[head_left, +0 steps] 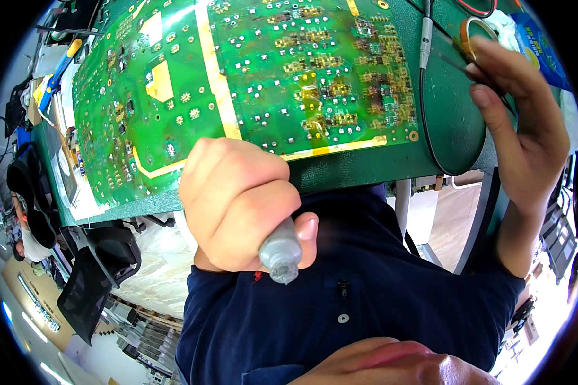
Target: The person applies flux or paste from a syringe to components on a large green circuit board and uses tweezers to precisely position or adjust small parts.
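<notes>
My left hand (237,199) is closed in a fist at the near edge of a large green circuit board (192,83). Out of its thumb side pokes the grey, rounded end of a tool (281,251) with a rough tip; the rest is hidden in the fist. To the right of the board, my right hand (526,122) is raised, thumb and forefinger curled toward each other. Between them runs a slim dark tool with two thin prongs, seemingly tweezers (459,63), partly blurred. Small parts and amber tape (311,106) show on the board.
The board lies on a green-topped table (340,168). A black cable with a metal connector (425,42) loops down at its right. Beyond my right hand are a tape roll (472,29) and a blue packet (542,51). A blue-and-yellow-handled tool (58,76) rests at the left.
</notes>
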A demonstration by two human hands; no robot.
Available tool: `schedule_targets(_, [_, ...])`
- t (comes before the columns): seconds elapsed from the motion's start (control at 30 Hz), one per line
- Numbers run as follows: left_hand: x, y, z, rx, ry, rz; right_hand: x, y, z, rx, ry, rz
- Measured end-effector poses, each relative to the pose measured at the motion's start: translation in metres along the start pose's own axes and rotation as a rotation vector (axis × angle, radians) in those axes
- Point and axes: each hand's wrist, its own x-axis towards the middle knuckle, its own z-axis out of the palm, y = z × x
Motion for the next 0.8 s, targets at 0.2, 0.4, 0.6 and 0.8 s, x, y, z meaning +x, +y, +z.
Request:
schedule_targets(0.2, [0.001,0.000,-0.001,0.014,0.016,0.004,-0.011,0.006,-0.010,0.296,0.033,0.095])
schedule_targets(0.4, [0.003,-0.002,0.002,0.003,0.047,0.010,0.000,0.000,-0.003,0.651,-0.098,-0.088])
schedule_targets(0.6, [0.000,-0.002,-0.001,0.039,0.061,0.046,-0.005,-0.011,0.013,0.771,-0.014,-0.021])
schedule_targets(0.8, [0.001,-0.004,-0.001,0.024,0.019,0.059,-0.012,-0.019,0.026,0.597,0.069,-0.033])
